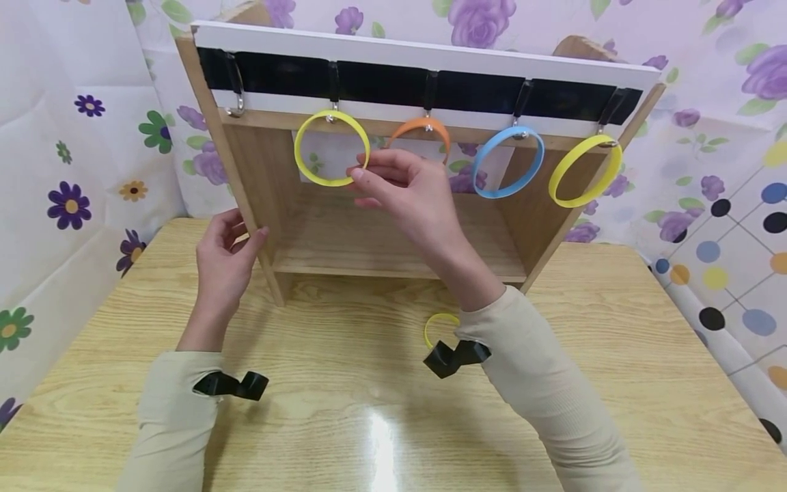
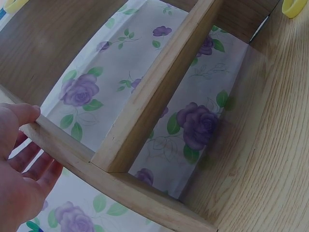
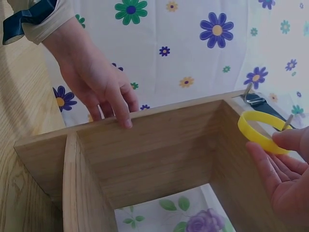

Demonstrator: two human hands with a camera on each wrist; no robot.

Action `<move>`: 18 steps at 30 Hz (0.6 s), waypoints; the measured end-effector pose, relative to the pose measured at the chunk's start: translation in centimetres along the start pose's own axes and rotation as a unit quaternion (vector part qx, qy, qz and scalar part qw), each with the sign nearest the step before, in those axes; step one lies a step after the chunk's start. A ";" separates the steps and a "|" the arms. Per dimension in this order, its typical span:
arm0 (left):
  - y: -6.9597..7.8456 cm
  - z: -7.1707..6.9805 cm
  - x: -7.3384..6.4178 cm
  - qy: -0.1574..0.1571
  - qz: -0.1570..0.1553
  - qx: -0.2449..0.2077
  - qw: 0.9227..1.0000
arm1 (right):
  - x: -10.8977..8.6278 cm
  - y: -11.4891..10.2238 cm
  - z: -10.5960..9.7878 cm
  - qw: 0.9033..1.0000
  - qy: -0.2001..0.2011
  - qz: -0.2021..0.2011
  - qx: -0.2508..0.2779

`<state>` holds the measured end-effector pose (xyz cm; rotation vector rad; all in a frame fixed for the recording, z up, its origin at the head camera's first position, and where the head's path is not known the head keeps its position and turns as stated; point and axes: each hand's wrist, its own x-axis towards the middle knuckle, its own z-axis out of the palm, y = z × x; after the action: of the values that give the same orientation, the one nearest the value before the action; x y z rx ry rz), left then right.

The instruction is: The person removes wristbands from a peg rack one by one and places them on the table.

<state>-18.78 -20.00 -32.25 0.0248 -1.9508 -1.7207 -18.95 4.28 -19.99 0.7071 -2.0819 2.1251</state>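
Right arm (image 1: 547, 383) extended, fingers (image 1: 376, 184) pinching yellow ring (image 3: 255, 137)

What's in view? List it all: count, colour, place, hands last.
Table: one, tan, underneath
Wooden rack: one, light brown with white-and-black strip, on table
Hooks: five, black and silver, along strip
Yellow rings: three, yellow, at second hook from left, rightmost hook, table
Orange ring: one, orange, middle hook
Blue ring: one, blue, fourth hook
Printed backdrop: three patterns, mostly white, around table
Wrist straps: two, black, wrists
Sleeves: two, beige, forearms
Left hand: one, gripping rack's left side
Right hand: one, pinching second hook's ring
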 end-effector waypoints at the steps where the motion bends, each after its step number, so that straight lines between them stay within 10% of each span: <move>1: 0.0 0.0 0.0 0.000 0.000 0.002 1.000 | 0.0 0.0 0.0 1.000 0.000 0.000 0.001; 18: 0.0 -0.1 0.0 -0.007 -0.008 0.011 1.000 | -0.1 -1.5 0.0 0.998 -0.027 0.003 0.049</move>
<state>-18.73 -20.05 -32.23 0.0371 -1.9842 -1.7143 -18.31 4.44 -18.67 0.7787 -2.0204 2.2481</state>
